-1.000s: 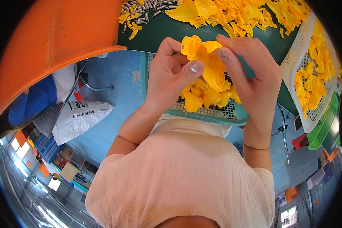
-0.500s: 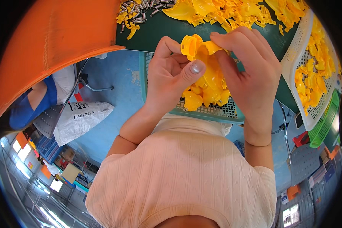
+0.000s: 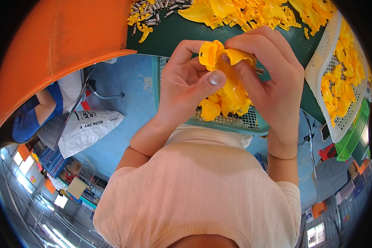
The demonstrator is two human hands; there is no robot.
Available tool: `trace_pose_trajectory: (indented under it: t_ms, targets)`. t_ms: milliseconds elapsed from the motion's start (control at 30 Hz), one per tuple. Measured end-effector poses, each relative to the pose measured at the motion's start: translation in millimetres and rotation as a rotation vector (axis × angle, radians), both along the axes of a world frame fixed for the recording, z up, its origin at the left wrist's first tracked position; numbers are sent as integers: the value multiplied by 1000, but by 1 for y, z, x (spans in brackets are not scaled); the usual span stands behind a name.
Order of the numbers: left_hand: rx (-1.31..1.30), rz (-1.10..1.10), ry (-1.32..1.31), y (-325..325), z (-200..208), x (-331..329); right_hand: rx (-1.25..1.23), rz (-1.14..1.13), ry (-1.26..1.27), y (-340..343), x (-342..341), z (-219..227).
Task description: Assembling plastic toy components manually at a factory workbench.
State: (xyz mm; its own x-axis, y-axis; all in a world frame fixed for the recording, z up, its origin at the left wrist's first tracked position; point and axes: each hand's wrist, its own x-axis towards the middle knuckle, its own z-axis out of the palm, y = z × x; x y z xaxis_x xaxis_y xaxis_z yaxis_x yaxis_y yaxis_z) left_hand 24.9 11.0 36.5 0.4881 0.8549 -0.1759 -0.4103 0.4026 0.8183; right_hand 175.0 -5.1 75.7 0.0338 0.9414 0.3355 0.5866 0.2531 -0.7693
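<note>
Between my two hands is a glossy yellow plastic part [image 3: 210,54] with a curved, clip-like end. My left hand [image 3: 180,84] is closed on its left side, thumb below and fingers behind. From the right, my right hand [image 3: 275,72] pinches the same part, with the thumb pressed against its inner side. A small shiny metal cylinder [image 3: 259,71] sticks out beside the right fingers; its other end is hidden. Below the hands, a green mesh basket [image 3: 227,128] at my lap holds more yellow plastic parts [image 3: 211,109].
On the dark green table [image 3: 161,43] lie a heap of yellow parts [image 3: 264,16] and several small metal cylinders [image 3: 153,18]. A white basket [image 3: 314,68] of yellow pieces stands at the right. An orange panel [image 3: 70,37] borders the left, with a co-worker's arm [image 3: 45,105] beyond it.
My right thumb has moved up and left onto the yellow part, and the right fingers have shifted left over its edge. The metal cylinder beside them now shows.
</note>
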Motion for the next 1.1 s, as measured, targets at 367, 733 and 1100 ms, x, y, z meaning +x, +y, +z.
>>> trace_pose_trajectory:
  t_ms: [367,733,1100]
  targets:
    - [-47,-3,-18,-5,0,2,85,-32,-70,-7,4,-17]
    - [3,-27,9,-4,1,-1,18,-8,120,-6,3,-23]
    - [16,-33,64,0,-4,-3,2,41,14,-6,7,-23]
